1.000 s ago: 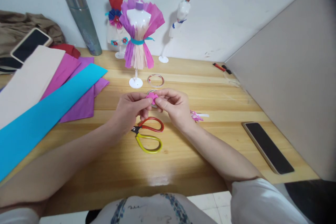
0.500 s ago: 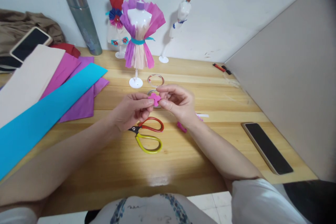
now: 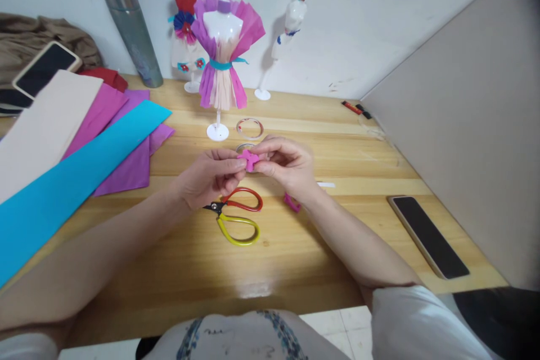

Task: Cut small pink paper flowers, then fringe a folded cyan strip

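A small pink paper flower [image 3: 250, 161] is pinched between both hands above the table. My left hand [image 3: 211, 176] grips its left side with thumb and fingers. On the other side my right hand [image 3: 287, 165] has thumb and forefinger closed at the flower's right edge. Just below my left hand lie scissors [image 3: 238, 216] with one red and one yellow handle, their blades partly hidden by that hand. Under my right wrist a scrap of magenta paper [image 3: 292, 202] rests on the wood. Behind the flower a tape ring is mostly covered.
A mini mannequin [image 3: 221, 62] in a paper dress stands ahead, others behind it. Coloured paper sheets [image 3: 84, 174] lie left, below a bottle [image 3: 130, 28] and a phone [image 3: 47, 69]. Another phone [image 3: 428, 236] lies right. A tape roll [image 3: 250, 129] sits beyond my hands.
My right forefinger has come down onto the flower's upper right edge; before, it was raised off it. My left hand keeps its hold.
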`<state>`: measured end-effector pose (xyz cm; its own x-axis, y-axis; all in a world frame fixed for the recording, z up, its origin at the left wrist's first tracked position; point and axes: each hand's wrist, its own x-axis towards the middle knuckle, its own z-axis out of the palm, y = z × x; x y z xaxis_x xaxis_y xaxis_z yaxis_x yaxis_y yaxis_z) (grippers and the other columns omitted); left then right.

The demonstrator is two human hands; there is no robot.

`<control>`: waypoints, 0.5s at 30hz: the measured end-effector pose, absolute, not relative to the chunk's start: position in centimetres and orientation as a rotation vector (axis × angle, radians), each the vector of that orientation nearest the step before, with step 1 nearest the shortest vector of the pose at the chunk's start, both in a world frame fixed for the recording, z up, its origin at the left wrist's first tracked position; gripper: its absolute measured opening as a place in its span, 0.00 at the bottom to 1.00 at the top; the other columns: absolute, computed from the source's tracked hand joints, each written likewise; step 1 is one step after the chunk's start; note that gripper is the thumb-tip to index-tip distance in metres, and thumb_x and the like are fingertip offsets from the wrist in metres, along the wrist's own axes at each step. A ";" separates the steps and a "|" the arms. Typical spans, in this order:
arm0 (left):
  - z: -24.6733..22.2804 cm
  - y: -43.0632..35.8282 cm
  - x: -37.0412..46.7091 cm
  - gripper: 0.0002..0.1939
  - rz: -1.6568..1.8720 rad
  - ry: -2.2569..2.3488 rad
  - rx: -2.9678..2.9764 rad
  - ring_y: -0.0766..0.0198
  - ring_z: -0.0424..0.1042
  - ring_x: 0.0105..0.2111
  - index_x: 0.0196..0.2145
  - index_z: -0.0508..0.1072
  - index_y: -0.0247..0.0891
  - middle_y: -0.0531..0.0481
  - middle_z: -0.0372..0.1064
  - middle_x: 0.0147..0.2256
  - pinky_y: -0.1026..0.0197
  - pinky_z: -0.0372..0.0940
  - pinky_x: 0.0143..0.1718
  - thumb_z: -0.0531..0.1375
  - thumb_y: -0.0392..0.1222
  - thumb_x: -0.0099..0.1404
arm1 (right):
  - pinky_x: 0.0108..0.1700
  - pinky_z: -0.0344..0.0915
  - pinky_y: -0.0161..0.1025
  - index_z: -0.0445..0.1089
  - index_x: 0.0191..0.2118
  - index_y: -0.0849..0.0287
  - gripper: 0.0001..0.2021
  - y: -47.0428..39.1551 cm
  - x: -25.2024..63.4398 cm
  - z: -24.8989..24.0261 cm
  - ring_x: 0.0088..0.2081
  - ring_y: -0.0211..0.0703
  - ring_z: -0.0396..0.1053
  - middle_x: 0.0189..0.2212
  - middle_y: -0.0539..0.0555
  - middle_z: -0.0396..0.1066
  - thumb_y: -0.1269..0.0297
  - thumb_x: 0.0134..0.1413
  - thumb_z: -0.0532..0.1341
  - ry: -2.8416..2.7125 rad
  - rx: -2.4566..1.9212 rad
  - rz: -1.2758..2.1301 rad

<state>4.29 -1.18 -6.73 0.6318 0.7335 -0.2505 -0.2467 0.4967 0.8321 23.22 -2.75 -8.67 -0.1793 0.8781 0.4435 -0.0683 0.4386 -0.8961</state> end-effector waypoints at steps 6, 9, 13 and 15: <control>-6.6 -1.2 4.3 0.13 0.657 0.646 0.882 0.77 0.58 0.14 0.20 0.74 0.35 0.56 0.66 0.18 0.72 0.52 0.14 0.74 0.42 0.50 | 0.37 0.75 0.40 0.81 0.34 0.54 0.08 -3.1 22.9 -8.1 0.32 0.40 0.75 0.31 0.51 0.78 0.60 0.49 0.76 -1.446 -0.792 1.011; -6.6 -1.2 4.4 0.13 0.683 0.665 0.900 0.76 0.58 0.14 0.19 0.75 0.35 0.56 0.65 0.17 0.71 0.51 0.13 0.74 0.42 0.49 | 0.31 0.72 0.37 0.81 0.35 0.54 0.14 -3.0 23.0 -8.1 0.27 0.38 0.73 0.28 0.50 0.77 0.52 0.47 0.77 -1.380 -0.795 1.074; -6.3 -1.3 4.4 0.11 0.726 0.698 0.944 0.76 0.57 0.13 0.18 0.76 0.36 0.55 0.64 0.15 0.71 0.50 0.13 0.73 0.41 0.49 | 0.24 0.67 0.34 0.80 0.36 0.57 0.20 -2.5 23.3 -8.3 0.21 0.34 0.68 0.24 0.49 0.75 0.43 0.49 0.74 -1.272 -0.832 1.210; -6.2 -1.3 4.5 0.10 0.744 0.718 0.962 0.76 0.56 0.13 0.17 0.76 0.36 0.55 0.63 0.14 0.71 0.50 0.13 0.72 0.41 0.48 | 0.23 0.65 0.33 0.80 0.34 0.58 0.22 -2.3 23.3 -8.3 0.20 0.33 0.67 0.24 0.49 0.76 0.42 0.47 0.74 -1.234 -0.851 1.292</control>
<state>4.48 -1.29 -6.22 0.5486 0.8118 -0.1999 -0.2289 0.3758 0.8980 23.33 -2.28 -8.33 -0.1387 0.9738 0.1804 -0.2248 0.1465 -0.9633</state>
